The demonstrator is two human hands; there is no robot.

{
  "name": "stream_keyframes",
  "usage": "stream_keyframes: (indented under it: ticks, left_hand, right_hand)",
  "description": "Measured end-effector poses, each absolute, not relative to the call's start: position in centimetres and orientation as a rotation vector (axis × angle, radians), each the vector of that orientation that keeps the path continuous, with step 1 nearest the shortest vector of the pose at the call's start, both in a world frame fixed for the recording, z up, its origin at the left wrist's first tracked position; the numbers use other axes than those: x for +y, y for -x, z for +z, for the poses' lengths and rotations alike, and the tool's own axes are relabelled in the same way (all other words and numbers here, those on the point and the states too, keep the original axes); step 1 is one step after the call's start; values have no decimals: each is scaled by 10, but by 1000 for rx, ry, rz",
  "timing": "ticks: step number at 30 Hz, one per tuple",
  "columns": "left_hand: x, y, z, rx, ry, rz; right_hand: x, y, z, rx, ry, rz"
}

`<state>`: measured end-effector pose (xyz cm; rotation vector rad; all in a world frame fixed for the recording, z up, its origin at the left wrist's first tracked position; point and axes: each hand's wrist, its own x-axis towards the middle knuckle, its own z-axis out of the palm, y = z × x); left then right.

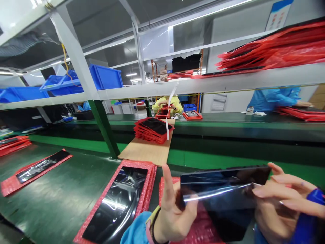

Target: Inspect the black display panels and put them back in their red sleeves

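My left hand (175, 210) grips the left end of a glossy black screen panel (218, 186), thumb on its face and index finger pointing up. At the panel's right end, my right hand (281, 200) holds it, with fingertips against the front surface. A bright streak of reflected light crosses the glass. Beneath the panel, red bubble wrap (200, 227) shows in part. To the left of my left hand, another black screen panel (119, 203) lies on a stack of red bubble-wrap bags (152, 179). Something blue (316, 196) is beside my right hand; I cannot tell what.
A stack of red-wrapped panels (152, 130) rests on a wooden board (142, 150) across the green line. Another panel (43, 166) lies far left. Overhead, a white shelf (198, 84) bears blue bins (106, 76) and red bags (274, 51). People (175, 103) work opposite.
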<state>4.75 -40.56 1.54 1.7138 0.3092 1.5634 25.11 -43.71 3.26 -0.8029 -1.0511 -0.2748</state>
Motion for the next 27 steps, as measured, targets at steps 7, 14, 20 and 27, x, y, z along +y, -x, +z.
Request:
stream_keyframes:
  ticks: [7,14,20,27]
  left_hand:
    - [-433,-51,4,522,-1599,1424]
    - [-437,-49,-5,584,-1597,1437]
    - [-422,-44,37,317,-1528,1325]
    - [-409,-56,50,113,-1049,1226]
  right_hand:
    - [-428,-240,53,-927,660,-140]
    - [-432,-239,54,-943,634,58]
    - [-427,-238,52,-790,716,300]
    - [-428,-251,50,-635,853,481]
